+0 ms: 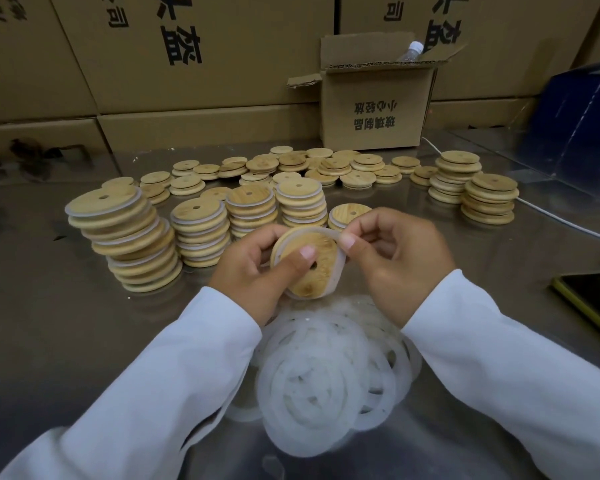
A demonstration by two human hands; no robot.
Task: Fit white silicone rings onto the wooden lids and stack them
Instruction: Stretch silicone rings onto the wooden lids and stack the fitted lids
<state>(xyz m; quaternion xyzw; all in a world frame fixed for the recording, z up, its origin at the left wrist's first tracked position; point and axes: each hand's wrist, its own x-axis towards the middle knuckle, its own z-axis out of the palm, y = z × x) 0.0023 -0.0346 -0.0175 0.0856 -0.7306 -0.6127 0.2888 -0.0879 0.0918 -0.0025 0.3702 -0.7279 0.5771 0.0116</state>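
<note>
Held mid-air over the metal table (49, 306), just above a heap of loose white rings (326, 375): one wooden lid (323, 277), tilted so its flat face looks up & back toward the wearer, top edge leaning away, small hole near ctr. It's a disc, so no real long axis; seen at an angle it reads as an oval running upper-left to lower-right. Left hand (253, 268) grips it, fingers curled behind, thumb pressed flat on the face. Right hand (395, 258) pinches a silicone ring (312, 231) btwn thumb & forefinger at the lid's upper-right rim, other fingers curled in; ring runs round the top & right edges. Behind the hands: stacks of ringed lids (129, 237), the leftmost leaning. Further back, bare lids (326, 164) scattered, w/ taller stacks (489, 199) at right. Open cardboard box (374, 109) at the rear.
</note>
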